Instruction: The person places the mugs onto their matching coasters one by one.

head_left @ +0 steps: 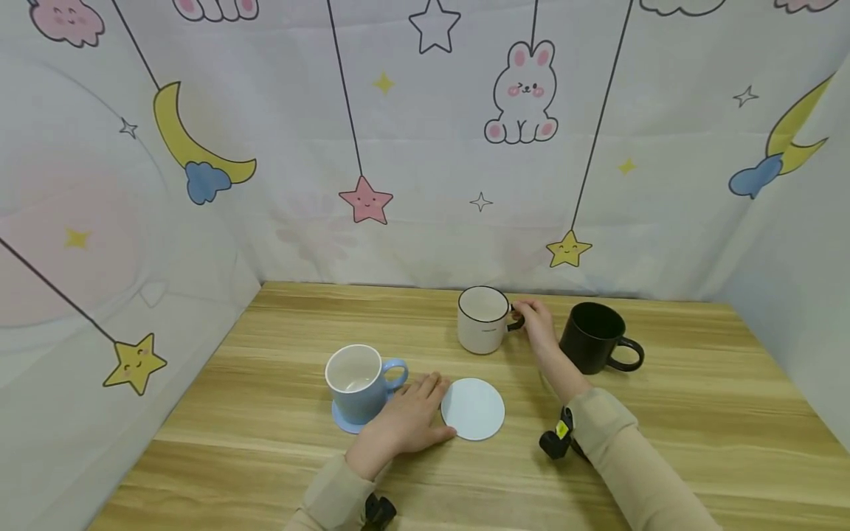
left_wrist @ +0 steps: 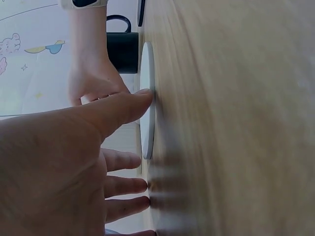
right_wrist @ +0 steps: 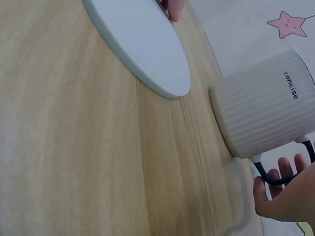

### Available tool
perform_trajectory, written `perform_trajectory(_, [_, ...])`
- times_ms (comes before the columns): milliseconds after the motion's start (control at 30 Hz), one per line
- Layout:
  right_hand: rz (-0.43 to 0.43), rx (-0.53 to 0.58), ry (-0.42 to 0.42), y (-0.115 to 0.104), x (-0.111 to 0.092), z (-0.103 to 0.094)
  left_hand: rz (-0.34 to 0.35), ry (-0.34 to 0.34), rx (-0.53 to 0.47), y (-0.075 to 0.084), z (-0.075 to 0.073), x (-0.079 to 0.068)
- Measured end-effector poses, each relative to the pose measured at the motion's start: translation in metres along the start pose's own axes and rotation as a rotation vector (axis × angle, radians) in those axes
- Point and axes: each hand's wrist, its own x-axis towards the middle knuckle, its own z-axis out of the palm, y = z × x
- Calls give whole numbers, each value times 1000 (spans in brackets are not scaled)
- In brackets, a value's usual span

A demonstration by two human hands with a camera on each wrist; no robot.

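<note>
A white ribbed mug (head_left: 481, 332) with a dark rim and black handle stands upright toward the back of the table. My right hand (head_left: 536, 324) holds that handle, its fingers and thumb around it in the right wrist view. In front of the mug lies a round white coaster (head_left: 474, 409), flat on the wood. My left hand (head_left: 413, 417) rests at the coaster's left side with fingers fairly straight. Its thumb (left_wrist: 130, 105) touches the coaster's near edge, and the other fingertips reach down to the tabletop.
Left of my left hand, a blue mug (head_left: 358, 407) stands on a blue coaster (head_left: 341, 422), its handle pointing toward that hand. A black mug (head_left: 589, 343) stands right of my right hand. Behind the wooden table (head_left: 697, 413) hangs a printed cloth (head_left: 438, 147).
</note>
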Motion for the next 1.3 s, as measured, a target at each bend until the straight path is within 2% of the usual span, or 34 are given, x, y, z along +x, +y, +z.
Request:
perform_trajectory(133, [38,11,-12,0,1,1,-4,-4,6,0,0,0])
perform_trajectory(433, [62,15,-37,1,2,2,-25,-15,11,1,1,1])
perform_trajectory(700, [69,26,-19,3,0,1,-34,-21,30,2,2,2])
perform_trajectory(967, [68,111,-5,6,3,6,-47,-27,32,3,-1,1])
perform_trajectory(1300, [73,125,8,8,3,5,-44,-31,48,3,0,1])
